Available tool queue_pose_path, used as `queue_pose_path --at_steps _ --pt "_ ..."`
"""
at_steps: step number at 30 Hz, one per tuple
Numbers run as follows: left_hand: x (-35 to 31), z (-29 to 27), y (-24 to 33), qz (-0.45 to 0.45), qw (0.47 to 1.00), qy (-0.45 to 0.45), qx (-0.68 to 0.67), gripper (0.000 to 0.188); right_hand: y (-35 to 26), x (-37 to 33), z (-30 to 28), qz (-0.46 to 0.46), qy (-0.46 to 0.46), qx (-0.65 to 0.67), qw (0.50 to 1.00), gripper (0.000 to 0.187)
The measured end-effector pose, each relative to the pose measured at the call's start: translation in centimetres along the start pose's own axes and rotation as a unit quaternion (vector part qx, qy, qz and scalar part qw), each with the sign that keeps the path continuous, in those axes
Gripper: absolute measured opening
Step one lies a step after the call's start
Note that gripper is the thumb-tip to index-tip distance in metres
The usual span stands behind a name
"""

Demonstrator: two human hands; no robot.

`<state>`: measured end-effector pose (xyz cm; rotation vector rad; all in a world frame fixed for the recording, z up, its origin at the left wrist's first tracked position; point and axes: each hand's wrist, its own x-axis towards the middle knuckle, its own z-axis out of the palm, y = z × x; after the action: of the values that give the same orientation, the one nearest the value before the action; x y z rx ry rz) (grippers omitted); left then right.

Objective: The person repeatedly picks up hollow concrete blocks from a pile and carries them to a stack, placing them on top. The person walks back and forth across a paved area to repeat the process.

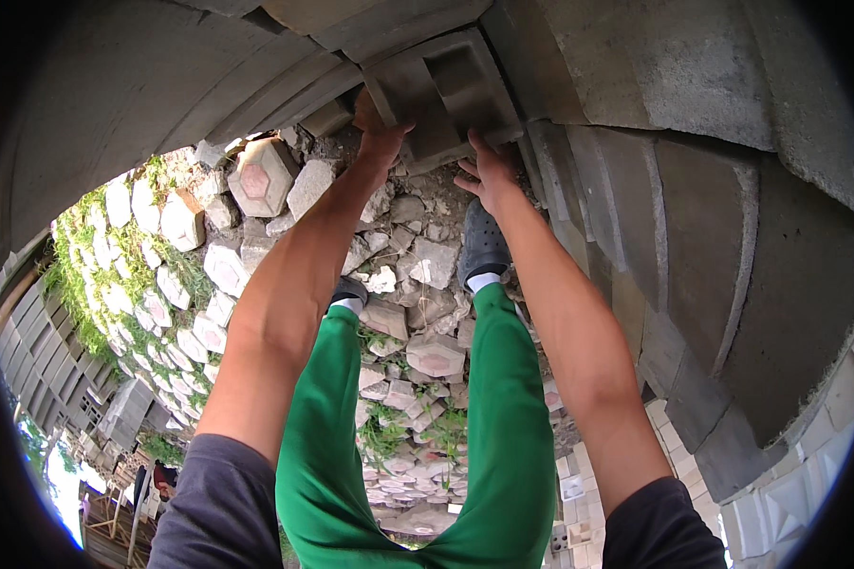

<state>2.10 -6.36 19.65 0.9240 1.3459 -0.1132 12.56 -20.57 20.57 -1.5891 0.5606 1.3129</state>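
Observation:
A grey concrete block (436,106) with recessed hollows lies in a shaded corner at the far end of my reach, between stacked grey slabs. My left hand (380,135) is wrapped round its left side, the thumb over the near edge. At the block's near right edge is my right hand (490,174), fingers apart. One of its digits reaches up to the rim, and the others point left below the block. The fingertips of my left hand are partly hidden behind the block's side.
Grey slabs (693,237) are stacked closely on the right, and more slabs (161,85) rise at the upper left. Rubble stones (435,261) cover the ground around my dark clogs (484,245). Hexagonal paving blocks (261,178) lie in grass to the left.

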Motion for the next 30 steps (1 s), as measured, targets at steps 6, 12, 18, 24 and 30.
queue_pose_path --at_steps 6,12,18,24,30 --pt "-4.8 0.8 -6.3 -0.008 0.999 0.028 0.028 0.048 4.2 -5.5 0.7 0.026 -0.089 -0.187 0.978 0.063" --pt "-15.0 0.3 -14.1 -0.013 0.994 0.016 0.105 0.041 10.9 -12.6 -0.1 -0.049 -0.033 -0.389 0.919 0.038" --pt "-26.6 -1.9 -13.6 0.006 0.996 -0.027 0.085 0.025 10.3 -21.6 -3.8 -0.023 -0.124 -0.497 0.859 0.033" --pt "-33.3 -4.4 -9.9 0.004 0.998 -0.021 0.053 0.03 6.4 -28.1 -5.6 0.112 -0.082 -0.403 0.905 0.036" --pt "-34.9 -8.1 -14.4 -0.053 0.997 0.028 -0.054 0.04 6.0 -28.5 -1.6 0.118 -0.021 -0.48 0.869 0.037"
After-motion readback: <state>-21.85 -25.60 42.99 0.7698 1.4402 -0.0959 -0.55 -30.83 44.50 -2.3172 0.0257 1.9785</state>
